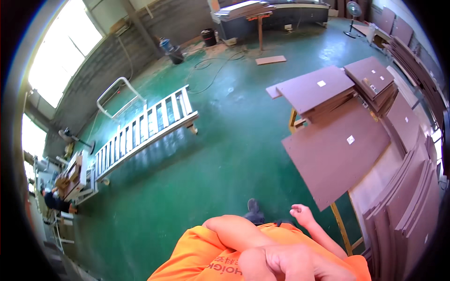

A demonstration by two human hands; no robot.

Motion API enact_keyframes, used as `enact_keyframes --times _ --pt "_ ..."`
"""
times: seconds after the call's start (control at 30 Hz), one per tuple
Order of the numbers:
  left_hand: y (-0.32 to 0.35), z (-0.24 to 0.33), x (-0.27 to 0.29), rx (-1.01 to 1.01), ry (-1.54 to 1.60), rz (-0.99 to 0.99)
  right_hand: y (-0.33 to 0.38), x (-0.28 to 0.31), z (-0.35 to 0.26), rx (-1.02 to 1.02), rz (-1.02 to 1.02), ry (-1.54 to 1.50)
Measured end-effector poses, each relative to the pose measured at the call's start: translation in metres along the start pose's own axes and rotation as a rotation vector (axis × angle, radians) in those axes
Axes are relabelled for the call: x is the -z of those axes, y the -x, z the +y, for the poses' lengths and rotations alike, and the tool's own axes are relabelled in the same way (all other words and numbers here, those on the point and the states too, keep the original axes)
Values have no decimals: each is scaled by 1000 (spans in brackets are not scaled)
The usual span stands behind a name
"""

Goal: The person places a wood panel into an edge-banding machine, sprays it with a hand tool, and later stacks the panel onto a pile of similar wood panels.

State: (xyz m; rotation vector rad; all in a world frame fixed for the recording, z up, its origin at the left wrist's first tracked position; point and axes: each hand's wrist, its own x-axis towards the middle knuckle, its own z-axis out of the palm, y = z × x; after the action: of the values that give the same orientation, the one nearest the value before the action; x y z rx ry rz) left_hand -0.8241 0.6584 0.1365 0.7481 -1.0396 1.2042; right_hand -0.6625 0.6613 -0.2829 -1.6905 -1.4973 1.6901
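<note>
My left hand is raised close to the camera, with its arm bent across my orange shirt. Its fingers look folded, and the lower edge of the picture cuts it off, so anything inside is hidden. Out in front of my right side is my right hand, its fingers loosely curled with nothing visible in them. It touches nothing. Nearest to it is a large brown panel, which lies tilted on a stand with a yellow leg. A small white label is on that panel.
Brown panel stacks stand at the right, with more boards leaning below. A white slatted cart stands on the green floor at left. A person bends at far left. Cables and a loose board lie farther off.
</note>
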Motion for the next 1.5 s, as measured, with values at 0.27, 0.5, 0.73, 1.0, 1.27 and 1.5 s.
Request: enact_keyframes --times 0.27,0.5,0.73,1.0,1.27,1.5 --pt "-70 160 156 22 19 82 -158 -13 -108 -103 153 -73" --pt "-89 388 366 406 -553 979 -400 -36 -247 16 115 -137" --pt "-32 661 490 254 -1298 1461 -608 43 -425 190 281 -151" --pt "-83 766 743 373 -1029 1630 -785 136 -399 -46 860 -537" --pt "-222 811 991 819 -947 1189 -851 122 -469 -187 1026 -532" --pt "-212 799 1137 1044 -901 1195 -878 259 -489 -217 1462 -792"
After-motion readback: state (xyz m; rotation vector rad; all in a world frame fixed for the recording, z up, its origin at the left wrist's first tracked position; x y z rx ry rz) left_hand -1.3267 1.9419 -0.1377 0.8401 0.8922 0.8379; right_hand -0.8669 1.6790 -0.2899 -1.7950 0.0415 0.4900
